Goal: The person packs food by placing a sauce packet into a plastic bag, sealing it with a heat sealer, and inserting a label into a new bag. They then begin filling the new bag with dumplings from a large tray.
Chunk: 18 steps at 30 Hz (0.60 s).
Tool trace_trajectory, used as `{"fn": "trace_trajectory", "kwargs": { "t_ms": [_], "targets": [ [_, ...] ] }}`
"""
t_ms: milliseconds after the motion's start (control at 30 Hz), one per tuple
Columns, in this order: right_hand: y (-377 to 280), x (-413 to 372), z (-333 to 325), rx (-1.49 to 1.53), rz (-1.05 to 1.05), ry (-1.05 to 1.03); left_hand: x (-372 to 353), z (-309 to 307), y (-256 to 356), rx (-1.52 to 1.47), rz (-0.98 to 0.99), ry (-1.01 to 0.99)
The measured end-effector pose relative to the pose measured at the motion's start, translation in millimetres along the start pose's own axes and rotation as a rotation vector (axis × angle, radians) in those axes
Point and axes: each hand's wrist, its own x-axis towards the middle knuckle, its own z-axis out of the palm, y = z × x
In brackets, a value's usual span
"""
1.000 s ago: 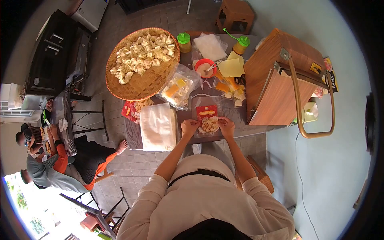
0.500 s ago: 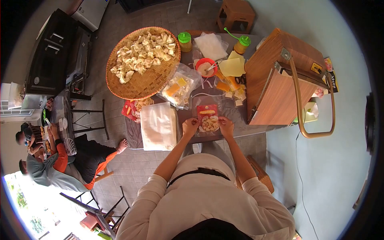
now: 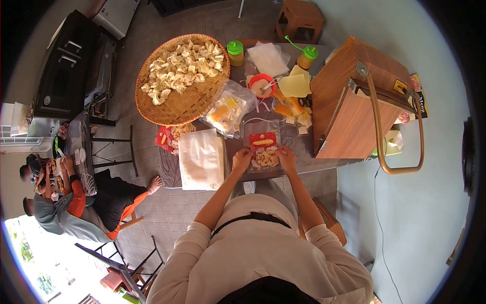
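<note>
A clear plastic bag with a red printed label [image 3: 264, 140] lies flat near the table's front edge. My left hand [image 3: 241, 160] pinches its left side, and my right hand [image 3: 287, 158] pinches its right side. To the left is a stack of clear plastic bags [image 3: 201, 159]. Behind that stack a filled clear bag [image 3: 226, 112] holds pale pieces and orange and yellow packets. A red bowl [image 3: 262, 85] with a spoon in it stands farther back, beside yellow paper sheets [image 3: 295, 85] and small orange packets [image 3: 289, 105].
A round woven tray [image 3: 195, 104] of folded pale pieces sits back left. Two green-capped bottles [image 3: 235, 53] [image 3: 307, 57] stand at the back. A wooden box with a metal handle [image 3: 354, 121] is at the right. Two other people [image 3: 66, 213] are at a table far left.
Both hands stay at the sides of the labelled bag, with hardly any shift. At far left, the person farther back has moved their arms.
</note>
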Motion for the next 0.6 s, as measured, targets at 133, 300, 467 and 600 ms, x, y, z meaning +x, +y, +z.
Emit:
{"fn": "trace_trajectory", "kwargs": {
  "t_ms": [133,300,467,600],
  "targets": [
    [-11.5,-0.5,-2.4,0.009,0.037,-0.024,-5.3,-5.2,11.3,-0.152,-0.074,-0.134],
    [-13.4,6.7,-4.1,0.193,0.104,-0.154,-12.9,-10.7,23.6,-0.405,-0.186,-0.23],
    [-27.4,9.0,-7.7,0.405,0.137,-0.265,-23.4,-21.9,49.1,-0.479,-0.318,-0.339],
    [-51.0,7.0,-18.3,0.39,0.331,-0.35,-10.7,-19.3,26.5,-0.538,-0.188,-0.441]
  ]
}}
